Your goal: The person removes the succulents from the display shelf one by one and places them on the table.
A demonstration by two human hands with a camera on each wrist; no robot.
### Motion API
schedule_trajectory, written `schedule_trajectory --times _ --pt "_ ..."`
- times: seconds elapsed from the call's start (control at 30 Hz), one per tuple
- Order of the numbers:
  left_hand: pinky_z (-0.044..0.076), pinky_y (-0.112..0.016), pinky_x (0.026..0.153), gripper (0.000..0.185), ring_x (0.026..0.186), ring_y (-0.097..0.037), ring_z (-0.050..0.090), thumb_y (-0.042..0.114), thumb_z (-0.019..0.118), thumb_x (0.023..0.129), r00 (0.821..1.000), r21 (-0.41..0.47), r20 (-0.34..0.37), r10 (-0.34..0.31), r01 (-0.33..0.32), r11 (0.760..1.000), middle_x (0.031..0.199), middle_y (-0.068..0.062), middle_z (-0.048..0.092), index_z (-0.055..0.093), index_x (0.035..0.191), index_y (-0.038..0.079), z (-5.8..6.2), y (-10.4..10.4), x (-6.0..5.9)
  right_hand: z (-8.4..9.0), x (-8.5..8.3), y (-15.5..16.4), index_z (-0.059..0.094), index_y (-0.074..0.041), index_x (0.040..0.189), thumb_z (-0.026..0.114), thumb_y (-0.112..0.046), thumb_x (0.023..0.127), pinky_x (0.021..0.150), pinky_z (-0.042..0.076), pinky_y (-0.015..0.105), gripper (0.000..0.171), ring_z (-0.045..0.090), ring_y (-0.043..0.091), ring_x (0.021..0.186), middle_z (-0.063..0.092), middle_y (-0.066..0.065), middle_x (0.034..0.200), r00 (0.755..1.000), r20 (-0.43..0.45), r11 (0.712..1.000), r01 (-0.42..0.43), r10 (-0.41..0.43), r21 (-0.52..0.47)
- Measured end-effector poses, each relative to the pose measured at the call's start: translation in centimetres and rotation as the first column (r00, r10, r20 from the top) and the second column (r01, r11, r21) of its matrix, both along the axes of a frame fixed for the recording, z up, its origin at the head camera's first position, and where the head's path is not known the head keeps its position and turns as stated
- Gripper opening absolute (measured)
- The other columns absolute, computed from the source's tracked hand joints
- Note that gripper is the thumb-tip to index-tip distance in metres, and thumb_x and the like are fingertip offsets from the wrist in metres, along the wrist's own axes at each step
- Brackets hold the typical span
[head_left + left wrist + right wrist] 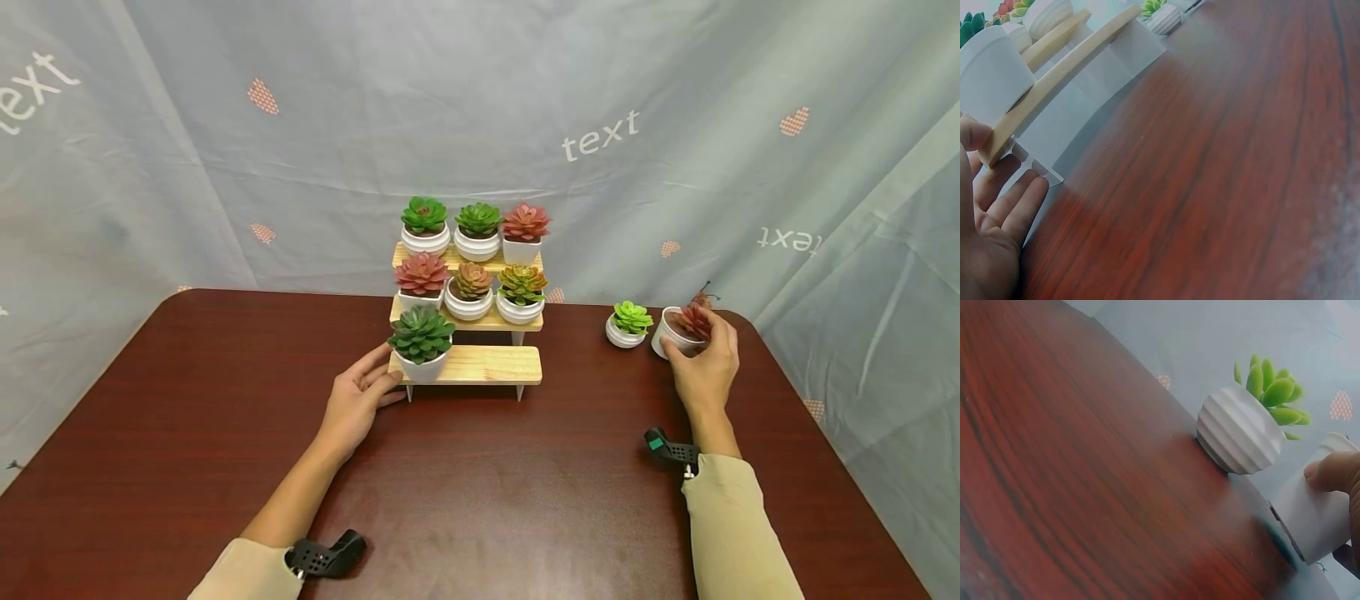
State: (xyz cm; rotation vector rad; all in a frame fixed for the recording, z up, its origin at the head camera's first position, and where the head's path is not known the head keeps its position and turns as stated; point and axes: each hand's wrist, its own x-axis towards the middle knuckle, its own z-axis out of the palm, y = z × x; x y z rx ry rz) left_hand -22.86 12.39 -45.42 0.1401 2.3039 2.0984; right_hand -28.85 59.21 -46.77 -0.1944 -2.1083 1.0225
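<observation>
A small three-tier wooden plant stand (495,364) has clear supports. My left hand (356,408) grips the left end of its lowest board, fingers reaching underneath beside the support in the left wrist view. Right by those fingers, a dark green succulent in a white pot (422,346) sits on that board. Over at the far right, my right hand (707,365) holds a white pot with a red succulent (678,329), the thumb (1325,472) against the pot's side. The other right-hand fingers are mostly hidden. Left of it stands a bright green succulent in a ribbed white pot (627,325).
Succulents in white pots fill the upper tiers, such as a pink one (422,275) on the middle and a green one (425,218) on top. A grey printed curtain (480,100) hangs behind the dark red wooden table (525,483).
</observation>
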Motion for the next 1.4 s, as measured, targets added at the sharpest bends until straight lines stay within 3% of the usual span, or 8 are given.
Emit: schedule_trajectory --times 0.57,0.77,0.93,1.07,1.2,1.27,1.4 --pt "0.061 -0.025 0.090 0.056 0.104 0.006 0.067 0.015 0.054 0.105 1.000 0.004 0.007 0.000 0.000 1.000 0.142 -0.030 0.056 0.035 0.157 0.007 0.0 0.2 0.1 -0.3 0.5 0.2 0.059 0.000 0.132 0.087 -0.001 0.075 0.113 0.041 0.054 0.064 0.052 0.039 0.129 0.057 0.024 0.133 0.999 0.029 0.998 -0.029 0.028 0.050" --pt "0.062 -0.026 0.090 0.056 0.104 0.005 0.068 0.014 0.055 0.105 1.000 0.003 0.006 0.000 0.000 1.000 0.140 -0.029 0.058 0.036 0.157 0.006 -0.2 0.3 0.2 -0.1 1.0 0.2 0.061 -0.006 0.134 0.090 -0.011 0.073 0.113 0.042 0.055 0.068 0.052 0.038 0.132 0.059 0.020 0.136 0.999 0.030 0.998 0.009 -0.011 0.058" --pt "0.062 -0.026 0.091 0.056 0.104 0.005 0.067 0.015 0.054 0.105 1.000 -0.002 0.003 -0.004 0.004 1.000 0.140 -0.030 0.057 0.035 0.157 0.006 -0.1 0.3 0.2 0.8 1.2 0.1 0.061 -0.005 0.135 0.091 -0.027 0.075 0.115 0.040 0.059 0.071 0.050 0.040 0.136 0.058 0.023 0.138 0.998 -0.028 0.996 0.066 -0.065 0.061" --pt "0.062 -0.026 0.091 0.057 0.103 0.007 0.067 0.014 0.054 0.105 1.000 -0.008 0.007 -0.007 0.007 1.000 0.141 -0.031 0.056 0.034 0.157 0.005 0.1 0.2 0.2 2.8 1.6 -0.5 0.063 -0.002 0.130 0.089 -0.030 0.076 0.104 0.044 0.063 0.066 0.055 0.043 0.123 0.062 0.026 0.129 0.985 -0.148 0.994 0.096 -0.088 0.046" --pt "0.062 -0.025 0.090 0.057 0.103 0.007 0.067 0.015 0.054 0.105 1.000 -0.009 0.009 -0.006 0.006 1.000 0.142 -0.031 0.055 0.034 0.158 0.005 0.2 0.1 0.2 5.7 2.0 -1.7 0.066 -0.003 0.129 0.089 -0.027 0.076 0.101 0.048 0.053 0.062 0.058 0.039 0.119 0.064 0.024 0.126 0.966 -0.255 0.998 0.051 -0.040 0.037" --pt "0.062 -0.025 0.090 0.057 0.103 0.007 0.067 0.015 0.054 0.105 1.000 -0.008 0.011 -0.002 0.002 1.000 0.142 -0.031 0.055 0.034 0.158 0.006 0.2 0.0 0.2 7.2 2.3 -2.5 0.067 -0.005 0.129 0.091 -0.024 0.074 0.098 0.050 0.038 0.063 0.058 0.034 0.117 0.065 0.019 0.128 0.959 -0.282 0.999 0.016 -0.004 0.039" --pt "0.061 -0.024 0.090 0.056 0.104 0.007 0.067 0.015 0.054 0.105 1.000 -0.006 0.015 0.009 -0.009 1.000 0.142 -0.030 0.055 0.035 0.157 0.007 0.1 0.0 0.2 9.7 3.0 -4.6 0.065 -0.007 0.131 0.093 -0.016 0.070 0.087 0.044 0.012 0.068 0.058 0.029 0.112 0.064 0.015 0.131 0.946 -0.307 0.993 -0.083 0.105 0.086"
